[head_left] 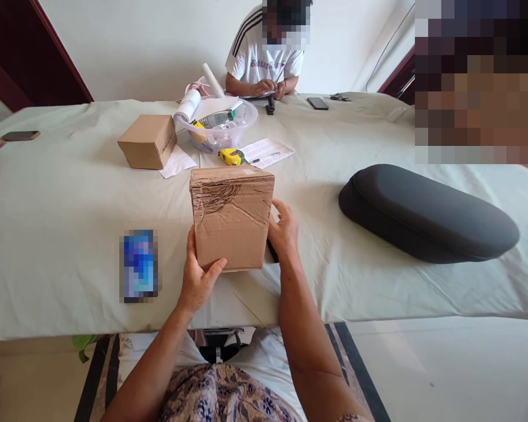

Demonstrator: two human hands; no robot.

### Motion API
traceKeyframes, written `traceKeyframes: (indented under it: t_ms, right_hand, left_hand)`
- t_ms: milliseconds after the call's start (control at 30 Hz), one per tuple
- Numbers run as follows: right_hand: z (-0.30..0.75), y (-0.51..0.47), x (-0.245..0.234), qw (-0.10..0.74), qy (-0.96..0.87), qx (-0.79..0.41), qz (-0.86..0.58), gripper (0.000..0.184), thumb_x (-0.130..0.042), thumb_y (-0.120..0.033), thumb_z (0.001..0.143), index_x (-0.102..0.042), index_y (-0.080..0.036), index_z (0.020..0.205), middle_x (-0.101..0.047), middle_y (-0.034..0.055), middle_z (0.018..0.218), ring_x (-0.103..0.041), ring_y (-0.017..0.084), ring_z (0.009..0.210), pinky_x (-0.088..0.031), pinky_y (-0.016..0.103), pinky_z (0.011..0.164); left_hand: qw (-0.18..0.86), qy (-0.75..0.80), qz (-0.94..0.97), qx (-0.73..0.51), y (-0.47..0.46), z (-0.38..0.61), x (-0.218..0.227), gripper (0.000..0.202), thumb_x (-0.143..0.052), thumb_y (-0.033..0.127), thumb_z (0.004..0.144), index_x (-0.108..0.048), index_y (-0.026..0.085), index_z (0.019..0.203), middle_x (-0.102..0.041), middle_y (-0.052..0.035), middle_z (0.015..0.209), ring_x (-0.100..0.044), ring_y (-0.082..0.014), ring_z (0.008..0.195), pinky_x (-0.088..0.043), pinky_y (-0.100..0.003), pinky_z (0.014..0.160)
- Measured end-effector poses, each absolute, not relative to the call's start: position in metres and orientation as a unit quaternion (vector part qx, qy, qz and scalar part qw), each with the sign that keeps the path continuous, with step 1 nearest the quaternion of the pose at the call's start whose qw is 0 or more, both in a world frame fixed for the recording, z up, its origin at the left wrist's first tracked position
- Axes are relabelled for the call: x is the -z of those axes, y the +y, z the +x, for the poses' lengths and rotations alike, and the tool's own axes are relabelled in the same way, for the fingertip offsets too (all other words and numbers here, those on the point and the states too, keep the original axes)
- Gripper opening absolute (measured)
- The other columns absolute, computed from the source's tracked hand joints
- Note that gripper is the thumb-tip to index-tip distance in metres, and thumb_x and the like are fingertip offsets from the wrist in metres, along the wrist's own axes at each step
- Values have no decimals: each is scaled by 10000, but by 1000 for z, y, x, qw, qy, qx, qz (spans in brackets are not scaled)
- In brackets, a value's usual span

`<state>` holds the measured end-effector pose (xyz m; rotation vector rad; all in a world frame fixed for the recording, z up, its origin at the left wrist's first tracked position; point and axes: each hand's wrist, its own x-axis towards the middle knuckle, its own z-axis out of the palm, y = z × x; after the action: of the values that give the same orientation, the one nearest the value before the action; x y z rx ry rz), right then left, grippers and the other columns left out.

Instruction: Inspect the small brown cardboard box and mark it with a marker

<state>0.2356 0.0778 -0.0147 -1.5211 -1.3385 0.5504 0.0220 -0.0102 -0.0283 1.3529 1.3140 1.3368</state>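
Note:
A brown cardboard box (231,225) with dark scribbled lines near its upper left is held up between my two hands over the table. My left hand (198,275) grips its lower left corner, the thumb lying across the near face. Against the right side rests my right hand (285,228), with its fingers bent around the edge and partly hidden behind the box. A dark flat object (272,252) shows partly beneath, beside my right wrist.
Beyond the box lie a yellow tape measure (232,156) and a paper sheet (270,152). A clear plastic basin (246,120) holds several items. Another cardboard box (145,140) stands left. A dark grey case (431,214) is right, a phone (139,266) left. A person (266,64) sits opposite.

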Motion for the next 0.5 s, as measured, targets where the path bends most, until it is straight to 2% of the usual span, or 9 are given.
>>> traceKeyframes:
  t_ms: [133, 200, 367, 433, 500]
  right_hand:
    - [247, 75, 16, 251, -571, -174, -762, 500, -613, -326, 874, -640, -216, 1361, -610, 179, 1388, -547, 361, 1315, -438, 537, 1112]
    - [246, 70, 10, 190, -575, -173, -777, 520, -593, -309, 892, -599, -243, 1408, -631, 180, 1326, -586, 360, 1240, -484, 509, 1040]
    - [240, 64, 2, 146, -580, -187, -780, 493, -520, -357, 940, -576, -234, 1413, -669, 200, 1214, -647, 362, 1084, -514, 472, 880]
    - [240, 67, 6, 163, -572, -194, -780, 453, -520, -356, 936, -614, -215, 1356, -706, 175, 1119, -664, 324, 989, -508, 438, 837]
    - [243, 71, 14, 220, -565, -197, -771, 396, -538, -359, 915, -665, -192, 1251, -729, 125, 981, -656, 264, 869, -503, 388, 777]
  left_hand:
    - [403, 514, 533, -537, -9, 26, 38, 971, -766, 488, 831, -222, 280, 1608, -387, -135, 1642, -411, -300, 1514, -361, -451, 1249]
    - [401, 509, 539, -538, -8, 26, 45, 981, -767, 487, 829, -212, 275, 1611, -371, -141, 1649, -392, -305, 1525, -342, -462, 1259]
    - [400, 504, 546, -537, -7, 24, 55, 990, -752, 488, 842, -180, 264, 1619, -347, -157, 1660, -351, -305, 1550, -314, -483, 1272]
    - [398, 504, 548, -536, -7, 23, 55, 987, -750, 490, 843, -186, 257, 1619, -350, -159, 1659, -337, -306, 1557, -298, -488, 1279]
    - [395, 506, 547, -537, -8, 23, 54, 985, -755, 489, 838, -201, 252, 1617, -353, -159, 1659, -330, -309, 1560, -287, -490, 1283]
